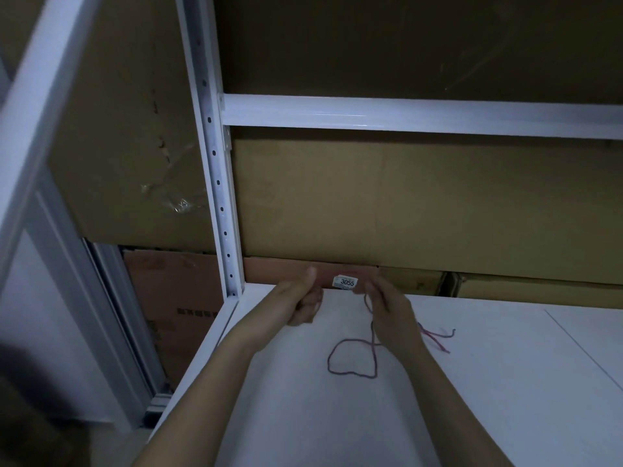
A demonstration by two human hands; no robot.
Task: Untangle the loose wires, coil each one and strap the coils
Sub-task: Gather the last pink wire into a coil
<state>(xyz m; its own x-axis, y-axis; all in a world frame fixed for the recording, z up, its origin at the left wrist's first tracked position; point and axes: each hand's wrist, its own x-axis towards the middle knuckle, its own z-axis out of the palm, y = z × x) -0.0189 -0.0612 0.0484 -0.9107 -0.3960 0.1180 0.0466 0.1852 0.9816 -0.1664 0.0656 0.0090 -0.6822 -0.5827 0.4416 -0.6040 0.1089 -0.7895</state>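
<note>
Left hand [305, 306] fist-curled w/ thumb up, contents unclear, right hand [387, 308] pinching thin reddish-purple wire [350, 360], slack looped on white bench [472, 382], cardboard boxes [404, 203] behind.

You've got two hands up — the left hand [305, 303] and the right hand [387, 306]. One reddish wire [350, 360] loops on your one white shelf [488, 382], with a few loose ends [436, 336] past your right wrist — too thin to count surely. One label [345, 282], numbered 3055. One post [215, 156], one crossbar [404, 116].
</note>
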